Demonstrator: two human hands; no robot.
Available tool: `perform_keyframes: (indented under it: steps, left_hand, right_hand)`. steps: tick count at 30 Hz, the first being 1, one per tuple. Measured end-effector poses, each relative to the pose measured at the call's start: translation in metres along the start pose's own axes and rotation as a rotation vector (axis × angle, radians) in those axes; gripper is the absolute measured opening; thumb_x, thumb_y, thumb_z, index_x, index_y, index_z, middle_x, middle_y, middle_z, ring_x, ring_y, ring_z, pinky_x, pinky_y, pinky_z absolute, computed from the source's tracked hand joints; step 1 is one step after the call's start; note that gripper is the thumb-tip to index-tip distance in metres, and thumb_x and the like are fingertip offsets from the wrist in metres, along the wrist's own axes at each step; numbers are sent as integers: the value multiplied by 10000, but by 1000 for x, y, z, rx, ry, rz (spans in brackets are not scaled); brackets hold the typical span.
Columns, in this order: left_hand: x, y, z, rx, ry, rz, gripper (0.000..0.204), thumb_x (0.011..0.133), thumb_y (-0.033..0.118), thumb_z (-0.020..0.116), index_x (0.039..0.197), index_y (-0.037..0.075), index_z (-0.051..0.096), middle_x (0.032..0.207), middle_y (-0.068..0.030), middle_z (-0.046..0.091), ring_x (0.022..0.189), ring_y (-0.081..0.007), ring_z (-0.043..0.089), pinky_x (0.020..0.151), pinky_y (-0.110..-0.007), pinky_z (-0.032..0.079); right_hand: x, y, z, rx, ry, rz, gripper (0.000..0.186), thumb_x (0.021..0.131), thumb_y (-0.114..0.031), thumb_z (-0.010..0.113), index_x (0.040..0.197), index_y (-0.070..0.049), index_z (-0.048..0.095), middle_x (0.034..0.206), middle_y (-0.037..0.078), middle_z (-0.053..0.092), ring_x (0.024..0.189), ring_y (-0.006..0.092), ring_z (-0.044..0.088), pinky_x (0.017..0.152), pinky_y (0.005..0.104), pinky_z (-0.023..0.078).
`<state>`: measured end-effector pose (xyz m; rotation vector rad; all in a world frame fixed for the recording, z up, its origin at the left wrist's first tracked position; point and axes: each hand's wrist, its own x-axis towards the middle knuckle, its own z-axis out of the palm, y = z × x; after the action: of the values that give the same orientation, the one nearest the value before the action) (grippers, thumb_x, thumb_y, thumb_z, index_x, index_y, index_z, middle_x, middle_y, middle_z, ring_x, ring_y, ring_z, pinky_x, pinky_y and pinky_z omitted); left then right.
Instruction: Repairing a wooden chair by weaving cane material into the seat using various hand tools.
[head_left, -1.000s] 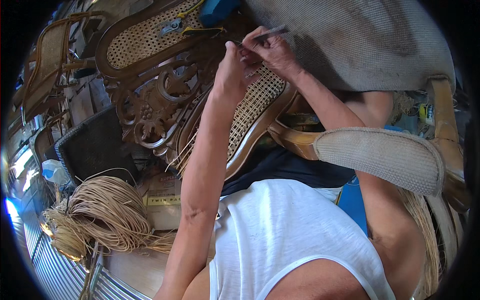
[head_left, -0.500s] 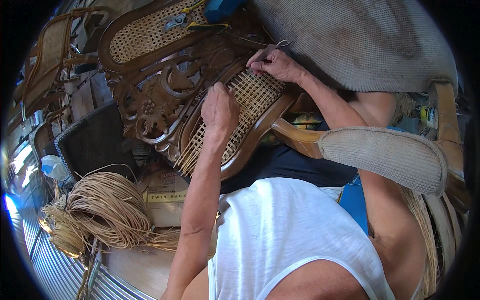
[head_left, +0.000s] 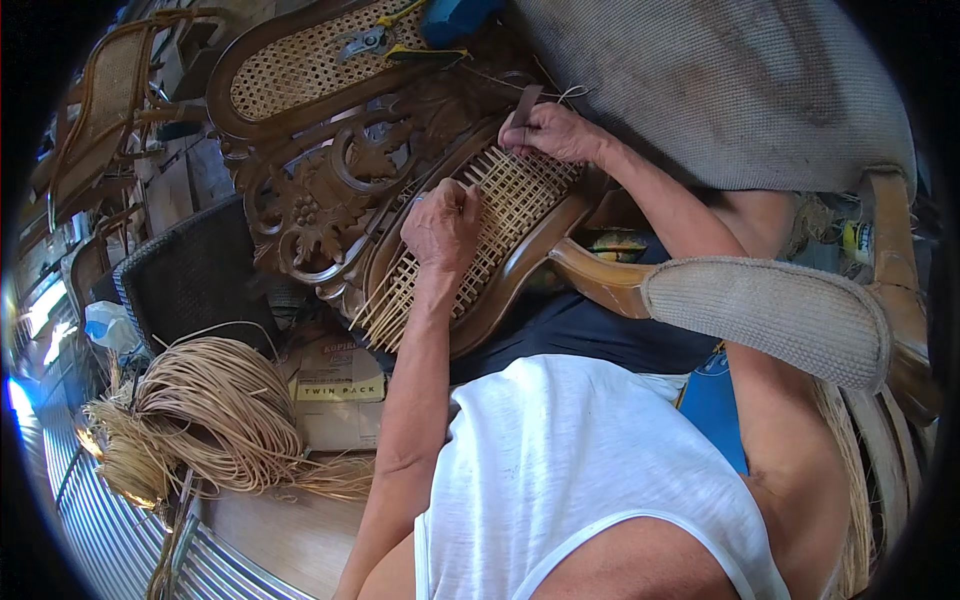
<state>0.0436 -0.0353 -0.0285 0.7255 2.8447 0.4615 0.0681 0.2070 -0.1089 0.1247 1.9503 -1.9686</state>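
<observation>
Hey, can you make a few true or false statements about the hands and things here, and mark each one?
1. The right hand holds a flat dark tool. True.
2. The left hand rests on the armrest. False: it is over the lower cane panel.
3. A yellow-handled tool lies partly over the upper cane panel. True.
4. The coil of strands is on the person's right. False: it is on the left.
5. The shirt is white. True.

Glossy wooden frame (head_left: 513, 272), matt cane lattice (head_left: 512, 205)
</observation>
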Motion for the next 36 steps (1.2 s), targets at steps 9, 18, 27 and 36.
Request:
perform_keyframes:
  steps: [9, 18, 27, 36]
  left_hand:
    - [-2, -7, 1, -30, 35, 31, 299, 893, 333, 736, 745, 125, 580, 673, -79, 632, 705, -320, 645, 653, -448, 483]
    - [-4, -9, 1, -17, 41, 39, 304, 882, 328, 744, 740, 131, 561, 680, -78, 632, 711, -323, 643, 664, -440, 484]
    - [-1, -8, -3, -70, -39, -27, 310, 889, 423, 727, 838, 126, 656, 774, -111, 683, 781, -340, 659, 692, -461, 497]
    - [-12, -39, -68, 195, -142, -115, 361, 900, 413, 733, 817, 63, 715, 943, -144, 710, 943, -354, 645, 836, -458, 495]
  right_hand:
    - [-8, -6, 10, 170, 261, 0, 244, 1025, -235, 630, 1094, -35, 751, 933, -19, 724, 836, 56, 634, 818, 219, 530]
    - [-9, -6, 14, -94, 49, -208, 184, 950, -229, 718, 1017, -59, 746, 930, 36, 752, 898, 132, 678, 883, 296, 519]
    - [-12, -31, 8, -171, -15, -31, 164, 895, -192, 768, 985, -62, 724, 898, 35, 736, 880, 110, 670, 834, 293, 528]
    - [-22, 5, -10, 24, 269, -21, 195, 933, -236, 747, 1017, -60, 743, 927, 28, 738, 856, 97, 676, 789, 265, 552]
